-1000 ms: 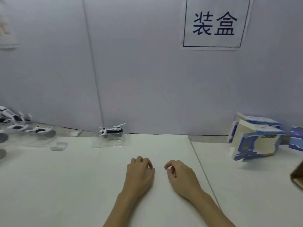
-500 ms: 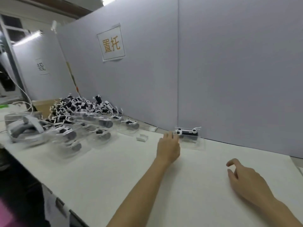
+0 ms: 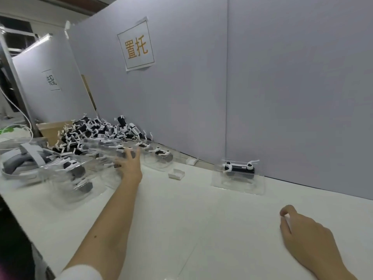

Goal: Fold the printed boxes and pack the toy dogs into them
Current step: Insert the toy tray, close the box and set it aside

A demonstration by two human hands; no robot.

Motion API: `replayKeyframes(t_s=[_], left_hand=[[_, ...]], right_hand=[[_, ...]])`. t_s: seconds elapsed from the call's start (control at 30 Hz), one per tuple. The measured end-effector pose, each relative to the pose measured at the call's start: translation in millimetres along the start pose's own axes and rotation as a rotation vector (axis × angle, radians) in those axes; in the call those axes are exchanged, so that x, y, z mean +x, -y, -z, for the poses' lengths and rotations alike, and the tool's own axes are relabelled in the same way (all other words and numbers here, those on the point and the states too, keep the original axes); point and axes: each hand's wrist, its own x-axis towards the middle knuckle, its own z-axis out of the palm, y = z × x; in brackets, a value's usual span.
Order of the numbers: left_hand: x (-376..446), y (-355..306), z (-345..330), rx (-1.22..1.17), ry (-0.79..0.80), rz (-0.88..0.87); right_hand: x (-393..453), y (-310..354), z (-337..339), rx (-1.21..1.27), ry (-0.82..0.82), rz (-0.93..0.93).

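Note:
A heap of black-and-white toy dogs [image 3: 96, 131] lies at the far left against the partition. In front of it stand several clear plastic trays [image 3: 159, 158], each with a toy dog in it. My left hand [image 3: 128, 164] reaches out among these trays with fingers spread, blurred, holding nothing that I can see. One more toy dog in a clear tray [image 3: 239, 173] sits alone by the wall, right of my left hand. My right hand [image 3: 302, 233] rests on the white table with fingers loosely curled, empty. No printed boxes are in view.
A grey-white headset [image 3: 24, 162] lies at the left table edge. Two small clear plastic pieces [image 3: 176, 174] lie between the trays. A cardboard box [image 3: 50, 130] stands behind the heap. Grey partition walls [image 3: 282, 87] with paper signs close the back.
My view has swung left, away from the printed boxes. My left hand has moved from beside the lone tray further left into the group of trays. My right hand stays on the table.

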Motion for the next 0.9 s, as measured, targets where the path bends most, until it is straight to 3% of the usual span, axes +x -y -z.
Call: replayKeyframes(t_s=[0.23, 0.67, 0.73, 0.83, 0.9], left_hand=[[3.2, 18.6, -6.1, -0.106, -0.134, -0.135], [-37.3, -3.0, 5.3, -0.373, -0.182, -0.251], [-58.4, -12.3, 13.9, -0.385, -0.182, -0.291], [-93.2, -34.5, 26.6, -0.409, -0.178, -0.364], [-117.6, -54.0, 32.4, -0.408, -0.19, -0.438]], right_hand=[[-2.2, 3.0, 2.2, -0.008, -0.001, -0.001], [-4.7, 2.8, 5.0, 0.021, 0.01, -0.004], [-7.6, -1.7, 11.7, 0.179, 0.035, -0.062], [-24.3, -11.2, 31.2, 0.683, 0.029, -0.19], [-35.7, -23.3, 40.2, 0.821, 0.006, -0.221]])
